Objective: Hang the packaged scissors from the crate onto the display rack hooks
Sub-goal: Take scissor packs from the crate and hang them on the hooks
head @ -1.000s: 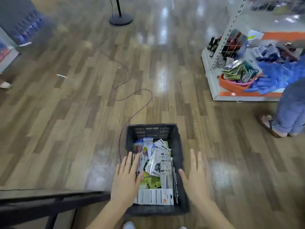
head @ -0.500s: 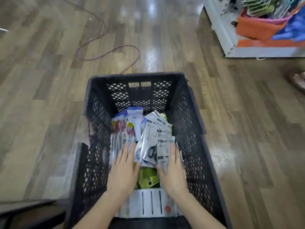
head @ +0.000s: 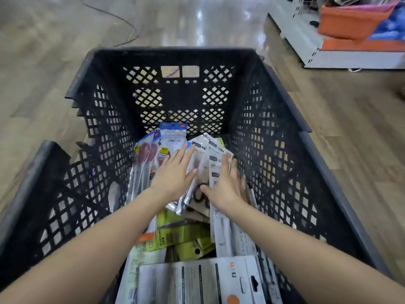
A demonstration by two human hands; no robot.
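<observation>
- Black lattice crate (head: pixel 271 137) stands on a wood-plank floor (head: pixel 39 69), viewed from directly above its near end; both forearms reach down into it
- Packaged scissors (head: pixel 173 137) lie in a loose heap on the crate bottom, from the middle of the crate to its near end; none is lifted clear of the heap
- Left hand (head: pixel 173 174) lies palm down on the left part of the heap, fingers straight and close together, pointing to the far wall; it rests across clear packs with blue header cards and red handles showing; nothing is gripped
- Right hand (head: pixel 228 185) lies palm down on grey-and-white packs at the right part of the heap, fingers extended, thumb spread to the left beside a pack with black scissor loops; the fingertips are blurred, so whether any curl under a pack edge cannot be told; no grip is visible
- The 2 hands sit near each other, apart, with a fan of grey packs between them
- Yellow-green packs (head: pixel 182 238), 1 printed "SCISSORS", lie nearer, between the forearms
- A large white card pack (head: pixel 197 281) with an orange dot lies flat at the near end
- Display rack base (head: pixel 311 38), white, stands far right on the floor, well apart from the crate, carrying an orange tub (head: pixel 350 23)
- A thin cable (head: pixel 122 20) lies on the floor, far left of the crate
</observation>
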